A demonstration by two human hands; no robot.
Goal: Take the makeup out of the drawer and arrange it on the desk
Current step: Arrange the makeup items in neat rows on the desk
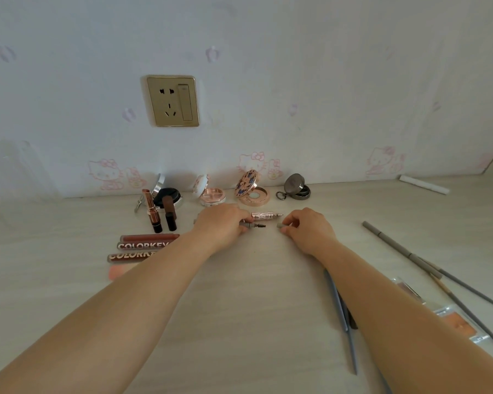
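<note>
My left hand grips a thin grey brow pencil whose spiral brush tip sticks out to the right. A short gap away, my right hand pinches the small grey cap of that pencil. Just behind them lies a rose-gold patterned tube on the pale desk. Along the wall stand several open compacts: a black one, a pink one, a floral rose-gold one and a dark grey one.
Two lipsticks stand at the left, with several lip gloss tubes lying in front of them. Long grey pencils and packaged items lie at the right. Grey pencils lie by my right forearm. A wall socket sits above.
</note>
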